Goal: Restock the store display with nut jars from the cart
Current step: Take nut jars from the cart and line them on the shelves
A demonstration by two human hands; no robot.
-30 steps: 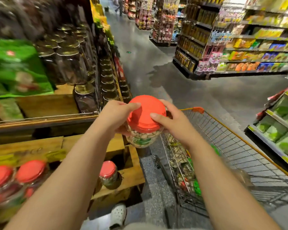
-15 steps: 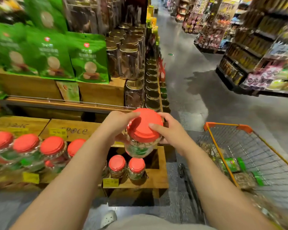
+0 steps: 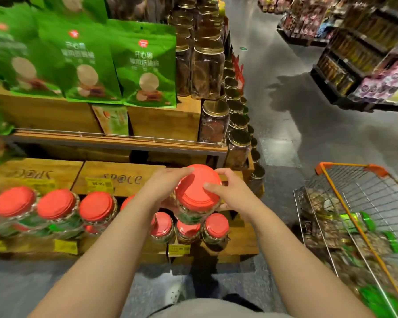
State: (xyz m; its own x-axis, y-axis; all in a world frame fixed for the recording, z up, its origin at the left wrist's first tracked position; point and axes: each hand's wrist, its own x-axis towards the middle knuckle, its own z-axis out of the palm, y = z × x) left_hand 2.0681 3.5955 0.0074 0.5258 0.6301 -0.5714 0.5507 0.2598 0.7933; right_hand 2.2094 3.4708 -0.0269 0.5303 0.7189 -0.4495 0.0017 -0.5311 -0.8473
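Note:
A clear nut jar with a red lid (image 3: 194, 191) is held in the air in front of the low wooden display (image 3: 246, 239). My left hand (image 3: 163, 187) grips its left side and my right hand (image 3: 230, 193) grips its right side, thumb on the lid. Right below it stand three red-lidded jars (image 3: 216, 227) on the lowest step. A row of bigger red-lidded jars (image 3: 55, 203) fills the step to the left. The wire cart (image 3: 354, 216) with an orange rim stands at the right, holding more packed goods.
Green snack bags (image 3: 145, 63) stand on the upper wooden shelf. Gold-lidded jars (image 3: 214, 120) crowd the display's right end. Across the grey aisle floor (image 3: 296, 125), other shelves (image 3: 354, 65) line the right. My shoe (image 3: 175, 292) is near the display's base.
My view has swung left from the cart to the display. Both hands have carried the jar over the lowest step, above the three small jars.

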